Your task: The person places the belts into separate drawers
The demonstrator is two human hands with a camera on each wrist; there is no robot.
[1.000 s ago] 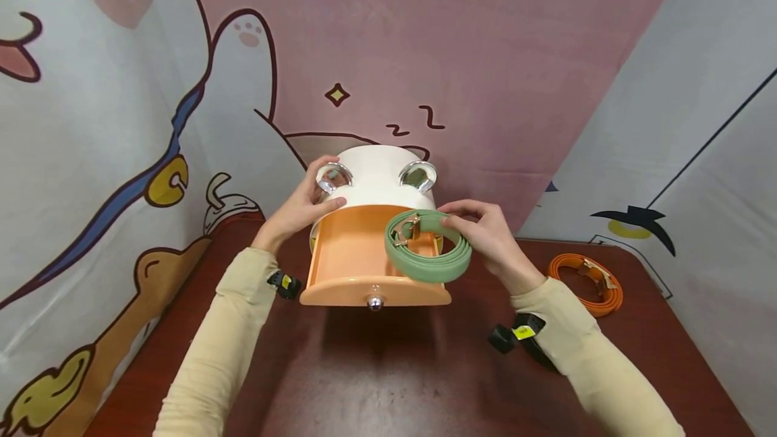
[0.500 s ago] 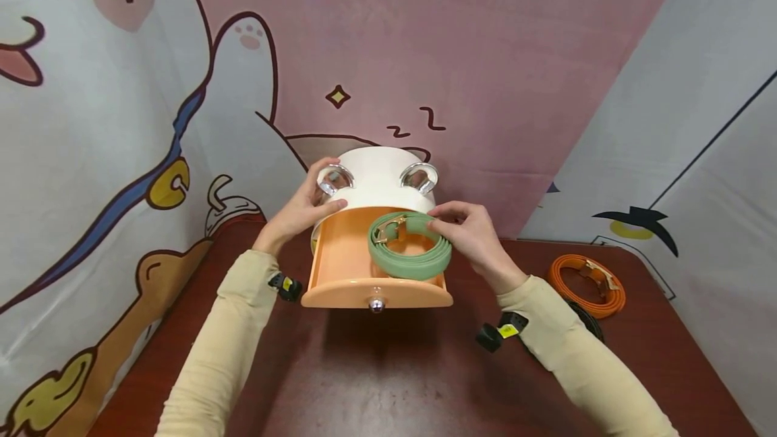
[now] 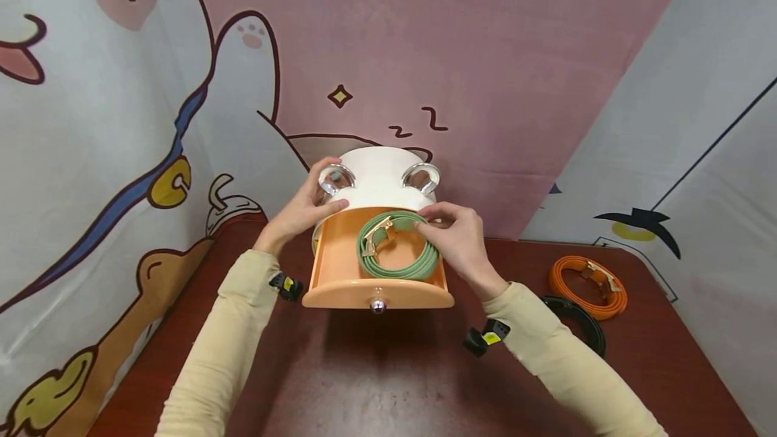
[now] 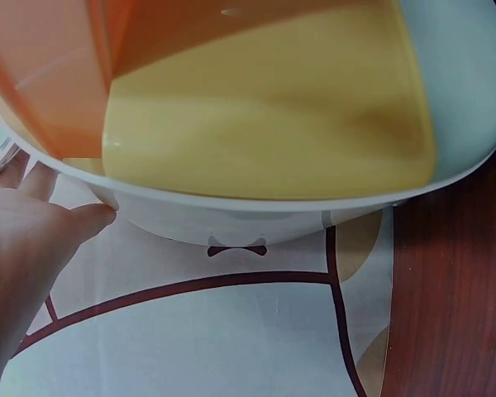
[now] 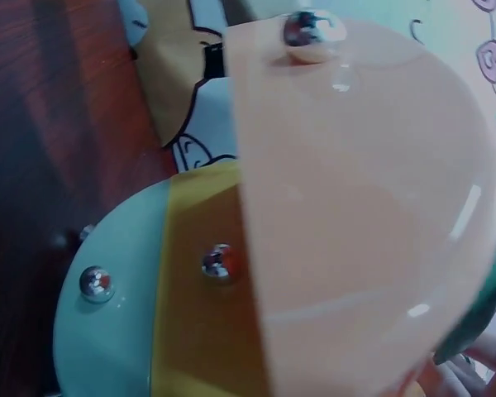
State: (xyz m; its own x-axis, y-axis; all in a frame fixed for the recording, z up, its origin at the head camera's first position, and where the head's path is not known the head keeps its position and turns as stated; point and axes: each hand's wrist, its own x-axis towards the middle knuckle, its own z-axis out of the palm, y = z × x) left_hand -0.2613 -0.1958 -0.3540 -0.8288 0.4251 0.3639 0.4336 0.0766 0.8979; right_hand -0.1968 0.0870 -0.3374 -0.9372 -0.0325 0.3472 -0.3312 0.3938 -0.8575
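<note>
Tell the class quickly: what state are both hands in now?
Left hand: holding the white cabinet at its side.
Right hand: holding the coiled green belt.

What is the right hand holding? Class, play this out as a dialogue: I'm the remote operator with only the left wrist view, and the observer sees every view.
Observer: The right hand holds a coiled green belt.
Operator: I can't see that from here. Whereabouts is it?
Observer: In the head view it overlaps the right half of the pulled-out orange drawer; whether it touches the bottom, I can't tell.
Operator: Is another belt lying nearby?
Observer: Yes, a coiled orange belt lies on the table, off to the person's right.
</note>
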